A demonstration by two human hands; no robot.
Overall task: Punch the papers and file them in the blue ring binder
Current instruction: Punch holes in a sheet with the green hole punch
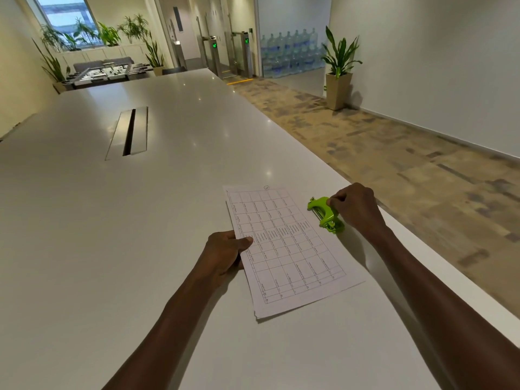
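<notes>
Head view: at the near right of a long white tabletop (146, 220), a person readies a thin stack of printed grid sheets (289, 249) for punching. The left hand (225, 256) pinches the stack's left edge, thumb on top and fingers curled beneath. The right hand (356, 208) curls its fingers round a lime-green hole punch (326, 215), which stands on the tabletop just beside the stack's far right edge; whether that edge has entered the punch's slot cannot be told. No punched holes show along the visible margins, so the punching looks not yet done, or at most just starting. No blue ring binder appears anywhere in the picture, and by that reckoning the filing is wholly ahead. Farther off, the tabletop carries a metal cable hatch (128, 132); beyond lie potted plants (339, 66), entry gates and stacked water bottles (287, 52).
</notes>
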